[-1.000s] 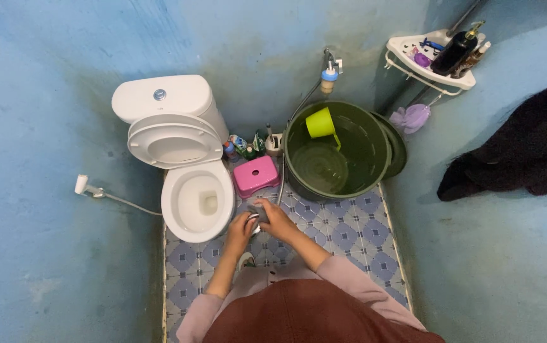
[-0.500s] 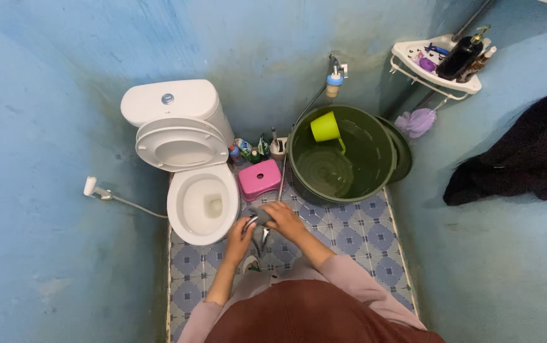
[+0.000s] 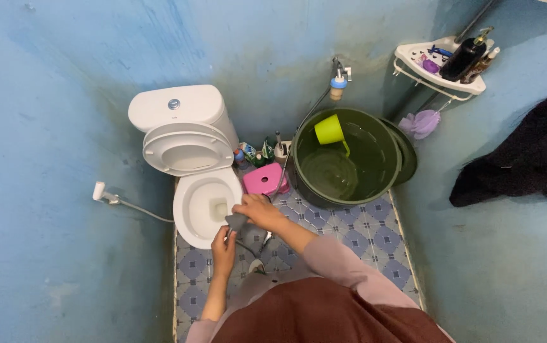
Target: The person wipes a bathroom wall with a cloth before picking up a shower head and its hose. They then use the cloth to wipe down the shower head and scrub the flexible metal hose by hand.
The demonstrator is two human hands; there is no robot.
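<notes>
- Hands meet over the toilet bowl's (image 3: 205, 204) front rim: my right hand (image 3: 257, 213) closes its grip on a grey cloth (image 3: 236, 221), which hangs toward my left hand (image 3: 224, 244).
- My left hand sits just below the cloth; its grip looks curled, around what I cannot tell.
- A metal hose (image 3: 281, 174) runs up from beside my right hand to the wall tap (image 3: 338, 79).
- Underfoot is patterned tile floor (image 3: 356, 232); blue walls close in, with 1 pink stool (image 3: 265, 180) and 1 green tub (image 3: 346, 159) beyond.

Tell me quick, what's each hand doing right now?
Left hand: closed on the lower end of a small grey object.
Right hand: closed over the same object's top.
</notes>
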